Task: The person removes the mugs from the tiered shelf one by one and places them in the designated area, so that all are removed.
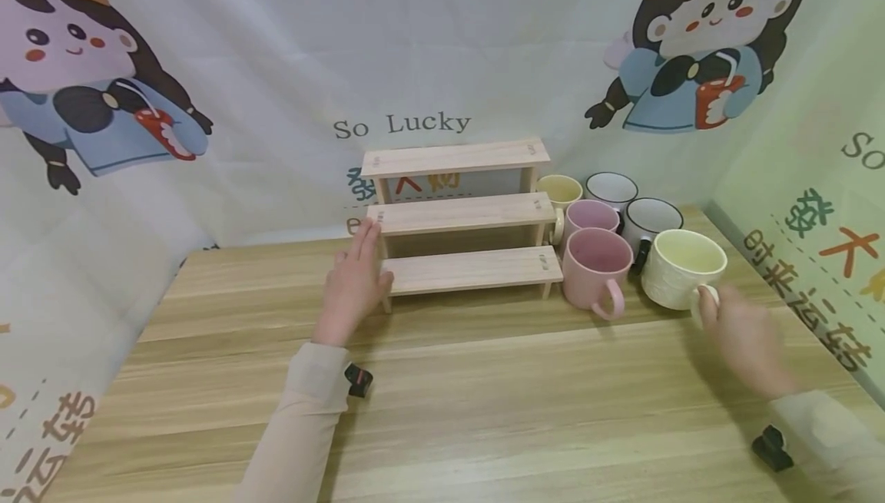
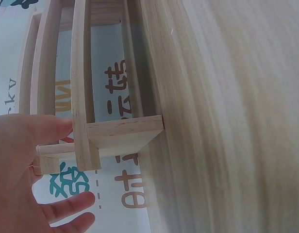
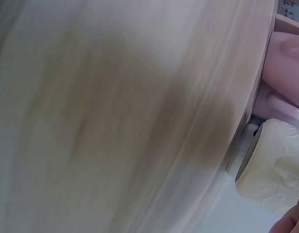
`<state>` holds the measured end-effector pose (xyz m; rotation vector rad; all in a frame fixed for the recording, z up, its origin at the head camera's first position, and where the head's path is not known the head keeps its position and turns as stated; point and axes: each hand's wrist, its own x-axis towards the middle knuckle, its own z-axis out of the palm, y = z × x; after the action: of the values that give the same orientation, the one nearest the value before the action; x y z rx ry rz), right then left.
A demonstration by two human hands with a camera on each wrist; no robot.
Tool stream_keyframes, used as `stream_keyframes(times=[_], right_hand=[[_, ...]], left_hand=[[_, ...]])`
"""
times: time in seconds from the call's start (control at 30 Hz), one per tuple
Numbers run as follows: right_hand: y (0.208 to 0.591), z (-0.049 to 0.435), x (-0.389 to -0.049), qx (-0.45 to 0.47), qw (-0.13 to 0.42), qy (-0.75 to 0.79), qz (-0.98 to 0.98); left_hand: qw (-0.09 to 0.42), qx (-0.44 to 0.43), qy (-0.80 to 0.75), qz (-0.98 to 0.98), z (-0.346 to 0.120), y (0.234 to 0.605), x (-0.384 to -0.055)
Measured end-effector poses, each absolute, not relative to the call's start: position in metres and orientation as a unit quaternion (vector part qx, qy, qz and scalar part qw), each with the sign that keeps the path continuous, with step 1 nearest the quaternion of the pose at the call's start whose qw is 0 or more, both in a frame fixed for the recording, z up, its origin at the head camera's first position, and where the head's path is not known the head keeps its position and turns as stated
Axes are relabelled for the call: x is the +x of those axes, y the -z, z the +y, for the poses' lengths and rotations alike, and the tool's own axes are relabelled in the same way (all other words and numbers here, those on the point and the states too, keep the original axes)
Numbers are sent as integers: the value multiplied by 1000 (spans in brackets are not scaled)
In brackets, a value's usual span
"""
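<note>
A three-tier wooden shelf [image 1: 459, 213] stands against the backdrop. At its left end is my left hand [image 1: 353, 276], its fingers reaching along the middle tier and its thumb by the lowest tier. In the left wrist view, the thumb of the left hand [image 2: 23, 160] lies against the lowest board [image 2: 81, 82] and two fingers stretch out below it. My right hand [image 1: 747, 338], slightly blurred, pinches the handle of a cream mug [image 1: 677, 273]. That mug [image 3: 273, 170] looks tilted in the right wrist view, where only fingertips [image 3: 288, 221] show. Directly left of it stands a pink mug [image 1: 588, 269].
Behind the cream mug are two white mugs with dark rims, one nearer [image 1: 650, 225] and one farther [image 1: 608, 188]. A second pink mug [image 1: 591, 219] and a yellow mug [image 1: 558, 190] sit close to the shelf's right end. Printed cloth [image 1: 276, 65] borders the wooden table [image 1: 484, 411].
</note>
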<state>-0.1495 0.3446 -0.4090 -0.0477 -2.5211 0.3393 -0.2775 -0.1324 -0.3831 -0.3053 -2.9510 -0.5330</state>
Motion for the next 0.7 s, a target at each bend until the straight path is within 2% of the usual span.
stream_keyframes(times=[0.7], right_hand=[[411,326,-151,-14,259,-129,-957]], left_hand=[[68,-103,170,-978,-131,383,-277]])
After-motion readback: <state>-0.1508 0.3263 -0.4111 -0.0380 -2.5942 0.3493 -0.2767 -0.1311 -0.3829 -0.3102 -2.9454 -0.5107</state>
